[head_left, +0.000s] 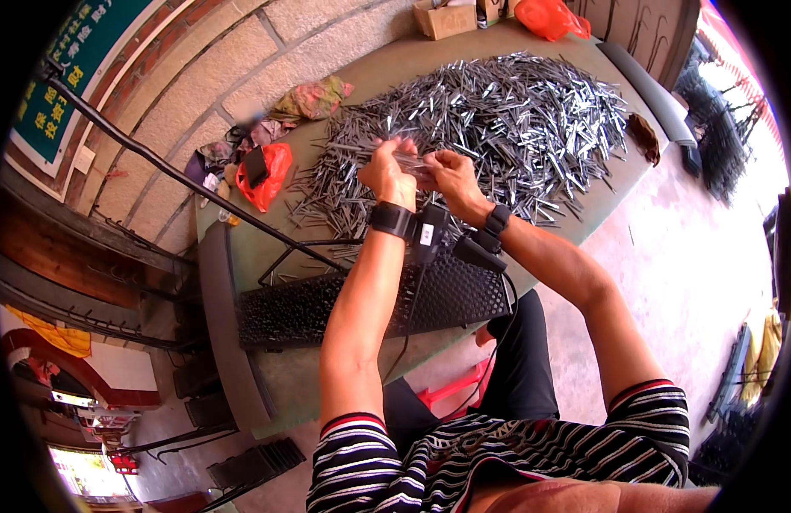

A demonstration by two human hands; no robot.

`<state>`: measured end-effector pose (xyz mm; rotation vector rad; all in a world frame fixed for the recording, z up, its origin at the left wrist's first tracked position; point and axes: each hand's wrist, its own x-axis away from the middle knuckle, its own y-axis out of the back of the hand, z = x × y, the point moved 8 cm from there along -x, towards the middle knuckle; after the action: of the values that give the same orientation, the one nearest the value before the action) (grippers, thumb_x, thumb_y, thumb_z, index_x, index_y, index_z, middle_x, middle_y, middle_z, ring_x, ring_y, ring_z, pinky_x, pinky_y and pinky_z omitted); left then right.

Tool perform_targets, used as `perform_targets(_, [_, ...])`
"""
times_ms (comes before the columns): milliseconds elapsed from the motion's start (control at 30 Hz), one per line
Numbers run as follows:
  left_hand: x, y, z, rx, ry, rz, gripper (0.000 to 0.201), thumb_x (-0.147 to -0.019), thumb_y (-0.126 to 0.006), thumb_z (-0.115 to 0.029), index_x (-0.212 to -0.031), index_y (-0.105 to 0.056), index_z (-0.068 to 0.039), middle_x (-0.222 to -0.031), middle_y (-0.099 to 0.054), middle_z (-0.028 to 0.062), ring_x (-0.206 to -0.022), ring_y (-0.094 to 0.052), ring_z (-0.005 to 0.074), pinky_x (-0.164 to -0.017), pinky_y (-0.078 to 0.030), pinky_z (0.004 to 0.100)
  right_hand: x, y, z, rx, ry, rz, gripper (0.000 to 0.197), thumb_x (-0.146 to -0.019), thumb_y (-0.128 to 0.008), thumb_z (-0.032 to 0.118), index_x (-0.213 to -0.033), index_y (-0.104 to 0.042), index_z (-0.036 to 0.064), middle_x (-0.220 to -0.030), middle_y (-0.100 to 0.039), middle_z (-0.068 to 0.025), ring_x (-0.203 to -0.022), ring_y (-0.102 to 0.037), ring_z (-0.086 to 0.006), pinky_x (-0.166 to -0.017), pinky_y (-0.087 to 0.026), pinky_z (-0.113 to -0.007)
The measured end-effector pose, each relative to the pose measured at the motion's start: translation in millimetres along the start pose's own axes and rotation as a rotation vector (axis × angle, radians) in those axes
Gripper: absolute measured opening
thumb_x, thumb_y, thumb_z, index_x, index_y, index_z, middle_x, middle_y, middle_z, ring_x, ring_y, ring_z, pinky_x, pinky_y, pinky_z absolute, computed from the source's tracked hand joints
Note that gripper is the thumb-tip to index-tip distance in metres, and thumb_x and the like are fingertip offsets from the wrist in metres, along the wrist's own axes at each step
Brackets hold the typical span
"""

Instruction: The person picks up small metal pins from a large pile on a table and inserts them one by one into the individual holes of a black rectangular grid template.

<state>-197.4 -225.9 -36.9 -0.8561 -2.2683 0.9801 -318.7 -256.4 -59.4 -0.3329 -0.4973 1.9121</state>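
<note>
A wide heap of short, thin, dark grey shiny strips (498, 111) covers the far part of the table. Over its near edge my left hand (385, 178) is raised, fingers curled around a few thin strips (413, 162) like those in the heap. My right hand (454, 178) meets it from the right, thumb and fingers pinched at the other end of these strips. Their exact number is hard to make out. Below my wrists a long black tray (327, 305) with a grid of small holes lies across the near side of the table. Both wrists wear black bands with small devices.
A red plastic bag (265, 178) with a dark item and crumpled cloths (312, 98) lie at the left. A cardboard box (445, 19) and another red bag (551, 19) stand at the back. A black metal bar (173, 167) slants across the left side. A red stool (455, 386) shows below.
</note>
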Motion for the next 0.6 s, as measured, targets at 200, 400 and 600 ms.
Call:
perform_targets(200, [-34, 29, -6, 0.082, 0.116, -0.147, 0.005, -0.082, -0.052, -0.001, -0.077, -0.052, 0.001, -0.079, -0.057, 0.0126, -0.068, -0.058, 0.0232, -0.064, -0.052, 0.0365, -26, 41, 10, 0.134, 0.104, -0.168, 0.018, -0.088, -0.057, 0.013, -0.092, -0.056, -0.0043, -0.085, -0.064, -0.0104, -0.084, -0.065, -0.0187, -0.071, -0.053, -0.027])
perform_targets(400, [1, -6, -20, -0.066, -0.158, 0.021, 0.037, -0.076, -0.057, 0.01, -0.107, -0.042, -0.005, -0.084, -0.058, 0.0113, -0.07, -0.061, 0.0229, -0.064, -0.05, 0.0387, -13, -13, -23, -0.145, -0.28, 0.282, 0.073, -0.091, -0.033, 0.055, -0.129, -0.034, -0.0075, -0.131, -0.04, -0.0194, -0.115, -0.043, -0.0298, -0.101, -0.032, -0.041])
perform_targets(600, [50, -57, -9, -0.323, -0.456, 0.43, 0.045, -0.075, -0.061, 0.009, -0.116, -0.043, 0.001, -0.085, -0.06, 0.01, -0.071, -0.06, 0.0186, -0.064, -0.051, 0.0297, -21, -30, -18, -0.336, -0.343, 0.192, 0.049, -0.093, -0.038, 0.047, -0.104, -0.052, 0.0013, -0.103, -0.057, -0.0135, -0.091, -0.055, -0.0236, -0.083, -0.044, -0.04])
